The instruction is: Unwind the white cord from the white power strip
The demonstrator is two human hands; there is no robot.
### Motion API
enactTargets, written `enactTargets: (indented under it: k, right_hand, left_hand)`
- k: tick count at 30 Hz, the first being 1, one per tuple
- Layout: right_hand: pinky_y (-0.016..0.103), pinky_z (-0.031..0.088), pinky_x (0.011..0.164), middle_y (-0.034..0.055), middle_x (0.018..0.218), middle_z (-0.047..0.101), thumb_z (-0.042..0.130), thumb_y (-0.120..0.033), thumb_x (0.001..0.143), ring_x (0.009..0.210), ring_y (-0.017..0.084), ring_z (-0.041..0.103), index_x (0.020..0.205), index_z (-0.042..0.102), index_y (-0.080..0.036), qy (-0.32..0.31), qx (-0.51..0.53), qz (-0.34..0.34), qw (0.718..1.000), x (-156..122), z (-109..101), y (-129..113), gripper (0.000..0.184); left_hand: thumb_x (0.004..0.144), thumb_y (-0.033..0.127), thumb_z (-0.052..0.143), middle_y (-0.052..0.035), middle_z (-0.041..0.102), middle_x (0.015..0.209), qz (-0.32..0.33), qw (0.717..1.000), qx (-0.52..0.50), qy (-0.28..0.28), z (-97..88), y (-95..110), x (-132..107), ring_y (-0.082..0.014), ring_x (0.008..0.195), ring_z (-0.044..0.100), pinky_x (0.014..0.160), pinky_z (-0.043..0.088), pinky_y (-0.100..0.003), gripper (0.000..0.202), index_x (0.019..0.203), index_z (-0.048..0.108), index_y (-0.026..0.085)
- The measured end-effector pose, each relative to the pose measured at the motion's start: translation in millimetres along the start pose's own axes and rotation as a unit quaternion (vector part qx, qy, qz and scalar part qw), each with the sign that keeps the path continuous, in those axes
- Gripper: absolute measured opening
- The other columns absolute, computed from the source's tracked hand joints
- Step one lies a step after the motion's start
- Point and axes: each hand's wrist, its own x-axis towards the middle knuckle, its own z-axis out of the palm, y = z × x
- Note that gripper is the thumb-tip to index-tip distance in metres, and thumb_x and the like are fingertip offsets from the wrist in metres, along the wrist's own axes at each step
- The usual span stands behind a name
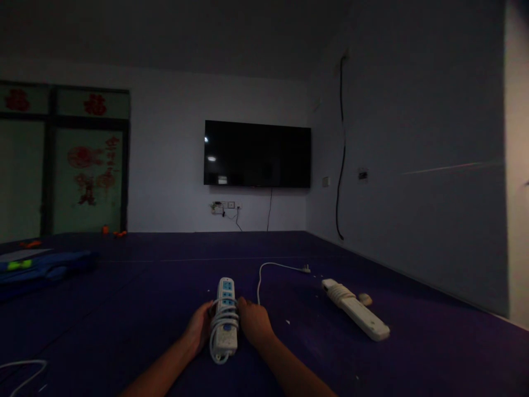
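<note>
A white power strip (226,336) with blue sockets lies lengthwise in front of me, its white cord (225,317) looped several times around the lower half. My left hand (200,326) is closed on the strip's left side, fingers partly hidden behind it. On the right side, my right hand (253,320) pinches at the cord, fingertips against the wraps. From there the loose end of the cord curves away to a plug (306,269) on the purple surface. A second white power strip (363,315), its cord wound round it, rests to the right.
The purple surface (165,286) stretches to the walls. Folded blue cloth (61,266) lies at left, and a white cable (25,363) at lower left. Small orange objects (119,234) sit near the glass door. A television (257,155) hangs on the far wall; a black cable (341,165) hangs at right.
</note>
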Motion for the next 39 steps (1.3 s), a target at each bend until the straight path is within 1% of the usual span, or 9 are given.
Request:
enactTargets:
  k: [4,7,10,13,17,26,29,34,39]
  right_hand:
    - [0.028,0.046,0.059,0.0095,0.088,0.065,0.032,-0.017,0.086,0.073,0.020,0.064,0.095,0.050,-0.018,-0.004,-0.002,0.003,1.000,0.2,-0.3,0.0,0.020]
    - [0.027,0.046,0.059,0.0094,0.088,0.065,0.032,-0.016,0.086,0.073,0.020,0.064,0.095,0.050,-0.018,-0.005,-0.002,0.003,1.000,0.5,0.0,-0.2,0.020]
    - [0.027,0.045,0.059,0.0102,0.088,0.065,0.032,-0.016,0.086,0.073,0.019,0.064,0.093,0.050,-0.018,0.001,0.003,0.002,1.000,0.7,0.0,-0.2,0.020]
    - [0.028,0.046,0.058,0.0109,0.087,0.064,0.032,-0.016,0.086,0.072,0.020,0.064,0.093,0.050,-0.017,0.003,0.005,0.002,1.000,0.5,-0.2,-0.2,0.020]
    - [0.029,0.046,0.058,0.0105,0.088,0.064,0.032,-0.017,0.086,0.072,0.021,0.064,0.093,0.050,-0.018,0.004,0.002,-0.002,1.000,-0.5,-1.1,-0.5,0.019]
    - [0.028,0.046,0.059,0.0103,0.089,0.064,0.034,-0.016,0.086,0.073,0.020,0.064,0.095,0.050,-0.018,-0.006,-0.001,0.004,1.000,-0.9,-2.4,-0.6,0.019]
    - [0.029,0.046,0.059,0.0107,0.089,0.064,0.033,-0.016,0.086,0.073,0.021,0.064,0.096,0.050,-0.017,-0.005,0.000,0.004,1.000,-1.0,-2.0,-0.3,0.020]
    - [0.029,0.046,0.058,0.0098,0.089,0.064,0.033,-0.015,0.085,0.073,0.021,0.063,0.095,0.051,-0.018,-0.001,0.000,0.003,1.000,-1.9,-2.8,-0.8,0.021]
    - [0.029,0.046,0.058,0.0080,0.092,0.063,0.030,-0.016,0.087,0.073,0.020,0.063,0.098,0.051,-0.019,0.013,-0.005,0.021,1.000,-2.5,-3.7,-1.4,0.024]
  left_hand:
    - [0.076,0.026,0.048,-0.0061,0.066,0.061,-0.001,1.000,-0.013,0.000,-1.5,-0.6,1.6,-0.0213,0.057,0.063,0.067,0.046,-0.034,0.019,0.079,0.060,0.011]
    - [0.077,0.026,0.047,-0.0050,0.065,0.059,-0.003,1.000,-0.014,0.004,-2.2,-0.6,2.1,-0.0201,0.054,0.062,0.067,0.046,-0.034,0.020,0.081,0.060,0.011]
    - [0.077,0.026,0.047,-0.0042,0.065,0.057,0.000,1.000,-0.013,0.015,-1.5,-0.2,1.6,-0.0196,0.052,0.061,0.065,0.046,-0.033,0.019,0.080,0.060,0.012]
    - [0.077,0.025,0.047,-0.0051,0.065,0.059,0.002,1.000,-0.010,0.018,-0.1,0.2,1.2,-0.0208,0.055,0.062,0.065,0.046,-0.034,0.018,0.077,0.059,0.012]
    - [0.076,0.023,0.047,-0.0047,0.065,0.059,0.007,1.000,-0.016,0.021,0.5,0.3,2.3,-0.0201,0.055,0.062,0.068,0.046,-0.034,0.016,0.075,0.059,0.012]
    - [0.076,0.024,0.047,-0.0070,0.067,0.063,-0.001,1.000,-0.010,0.019,3.1,0.8,-0.4,-0.0222,0.059,0.063,0.069,0.046,-0.036,0.018,0.077,0.060,0.011]
    - [0.076,0.024,0.047,-0.0065,0.067,0.063,-0.003,1.000,-0.011,0.012,3.7,0.5,-0.6,-0.0214,0.059,0.063,0.070,0.046,-0.035,0.018,0.078,0.060,0.011]
    - [0.076,0.023,0.047,-0.0053,0.066,0.060,0.000,0.999,-0.026,0.025,2.0,-0.8,2.4,-0.0197,0.055,0.062,0.069,0.046,-0.034,0.017,0.076,0.060,0.011]
    - [0.076,0.023,0.048,-0.0045,0.065,0.059,-0.001,0.999,-0.027,0.030,0.3,-1.5,2.9,-0.0185,0.054,0.062,0.067,0.047,-0.032,0.016,0.075,0.059,0.012]
